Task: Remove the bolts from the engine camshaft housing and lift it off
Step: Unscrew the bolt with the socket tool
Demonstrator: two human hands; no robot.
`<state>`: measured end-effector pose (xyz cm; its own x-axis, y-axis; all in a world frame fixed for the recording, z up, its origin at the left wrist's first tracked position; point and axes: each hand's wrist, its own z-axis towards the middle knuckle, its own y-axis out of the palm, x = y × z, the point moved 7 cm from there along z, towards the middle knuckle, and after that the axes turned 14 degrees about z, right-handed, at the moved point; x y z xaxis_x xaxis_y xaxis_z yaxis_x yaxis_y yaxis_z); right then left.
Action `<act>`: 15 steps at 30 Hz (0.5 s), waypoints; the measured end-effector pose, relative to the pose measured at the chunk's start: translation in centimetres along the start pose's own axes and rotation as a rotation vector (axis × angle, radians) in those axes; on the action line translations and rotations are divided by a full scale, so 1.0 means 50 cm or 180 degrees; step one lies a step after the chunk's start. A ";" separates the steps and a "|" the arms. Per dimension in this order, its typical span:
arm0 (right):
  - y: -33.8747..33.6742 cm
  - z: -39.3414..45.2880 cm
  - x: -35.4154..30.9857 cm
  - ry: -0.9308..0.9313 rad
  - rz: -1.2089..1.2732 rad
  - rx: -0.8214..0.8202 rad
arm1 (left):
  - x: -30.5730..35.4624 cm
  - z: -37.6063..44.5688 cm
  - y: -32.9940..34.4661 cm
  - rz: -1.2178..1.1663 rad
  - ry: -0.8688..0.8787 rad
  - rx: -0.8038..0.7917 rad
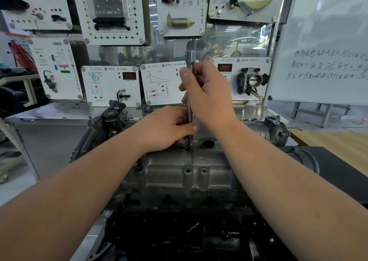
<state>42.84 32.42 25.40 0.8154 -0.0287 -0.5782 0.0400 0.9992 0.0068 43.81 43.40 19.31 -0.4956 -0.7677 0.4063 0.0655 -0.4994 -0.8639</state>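
Both your hands are on the long extension bar (189, 93), and it stands close to upright over the camshaft housing (187, 173). Your right hand (207, 95) wraps the upper shaft, thumb pressed flat against it just below the socket end (189, 55) at the top. Your left hand (167, 129) curls round the lower shaft, thumb laid across it just above the tip. That tip sits down on what looks like a bolt head (188, 146) along the housing's far edge, though it's dark and small there, so I can't say it's seated. Just right of it, an open round port (208, 144). The housing lies grey and ribbed across the engine, directly in front of you, between your forearms. Behind it, the display boards (111, 85), and a whiteboard (326, 65) off to your right.
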 end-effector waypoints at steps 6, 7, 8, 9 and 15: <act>0.002 0.001 -0.001 -0.0004 0.0020 -0.0075 | 0.002 -0.004 0.000 -0.0176 -0.0022 -0.0012; 0.004 0.001 -0.002 -0.0024 0.0023 -0.0084 | 0.001 -0.003 -0.001 -0.0166 -0.0038 0.0009; 0.004 0.000 -0.002 -0.0018 0.0023 -0.0090 | 0.001 -0.003 -0.002 -0.0158 -0.0055 0.0039; 0.004 0.000 -0.001 0.0003 0.0010 -0.0080 | 0.000 -0.002 -0.003 -0.0127 -0.0068 0.0062; 0.001 0.001 0.002 0.0013 -0.0047 -0.0050 | 0.004 -0.003 -0.001 -0.0214 -0.0022 0.0023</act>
<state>42.93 32.49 25.39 0.8124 -0.0435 -0.5815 0.0429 0.9990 -0.0147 43.58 43.32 19.38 -0.4930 -0.7351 0.4654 0.0385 -0.5529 -0.8324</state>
